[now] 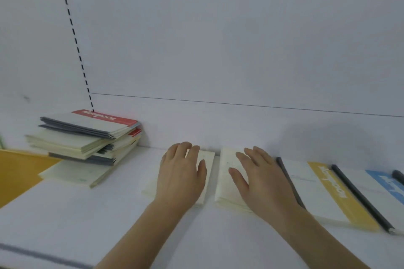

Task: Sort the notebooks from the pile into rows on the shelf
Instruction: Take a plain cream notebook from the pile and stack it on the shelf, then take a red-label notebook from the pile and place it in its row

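Both hands lie flat with fingers straight and slightly spread: the left hand [182,172] rests palm-down on a cream notebook [206,166], and the right hand [260,178] rests the same way on a second cream notebook [227,179] just beside it, a narrow gap of shelf showing between the two covers. Neither hand curls round anything. To the right, a notebook with a yellow band [336,192] and dark spine lies in the same row, touching or almost touching the one under the right hand, and past it a notebook with a blue band [384,183] runs off the frame edge. All four lie flat on the white shelf [109,214] near its back panel [218,50]. Well to the left, the pile of notebooks [87,144] sits untidily stacked against the back panel, its top one showing a red band [105,117], the bottom one jutting forward. An orange surface [19,170] shows at the left edge below the pile
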A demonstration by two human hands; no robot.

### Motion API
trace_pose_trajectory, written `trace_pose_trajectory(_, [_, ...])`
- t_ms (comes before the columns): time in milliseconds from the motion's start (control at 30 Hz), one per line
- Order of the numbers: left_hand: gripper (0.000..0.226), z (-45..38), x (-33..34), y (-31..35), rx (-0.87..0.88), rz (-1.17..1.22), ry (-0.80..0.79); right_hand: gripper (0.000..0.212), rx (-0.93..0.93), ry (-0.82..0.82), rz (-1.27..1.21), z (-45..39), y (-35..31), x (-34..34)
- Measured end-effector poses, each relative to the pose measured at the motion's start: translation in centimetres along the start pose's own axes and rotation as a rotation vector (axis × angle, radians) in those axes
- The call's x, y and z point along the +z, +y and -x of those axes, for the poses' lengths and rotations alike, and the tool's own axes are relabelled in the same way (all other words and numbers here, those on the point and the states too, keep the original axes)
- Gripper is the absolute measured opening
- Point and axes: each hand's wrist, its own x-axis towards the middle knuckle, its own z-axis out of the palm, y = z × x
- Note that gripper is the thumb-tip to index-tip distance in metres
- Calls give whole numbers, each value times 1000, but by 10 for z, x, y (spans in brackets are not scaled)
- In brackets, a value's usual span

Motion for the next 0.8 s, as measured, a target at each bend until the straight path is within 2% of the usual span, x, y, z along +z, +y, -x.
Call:
trace_pose_trajectory(133, [36,1,-34,-40,1,-3,65,63,-67,-37,-80,-13,-53,4])
trace_pose_trajectory(400, [26,-11,-113,-156,-33,-24,191,54,-160,50,-247,-55,-194,17])
trace_pose_trajectory(533, [30,-24,-139,-232,-93,-98,54,54,-145,17,-298,-79,-257,23])
trace_pose_trajectory(633, [35,-38,-146,-281,-127,-172,-100,41,-106,-32,-333,-101,-289,25])
trace_pose_trajectory(733, [38,-48,-147,-304,-95,-250,-248,40,-96,-93,-300,-126,-310,28])
trace_pose_trajectory(800, [38,-48,-145,-310,-74,-241,-285,42,-87,-191,-253,-142,-317,36])
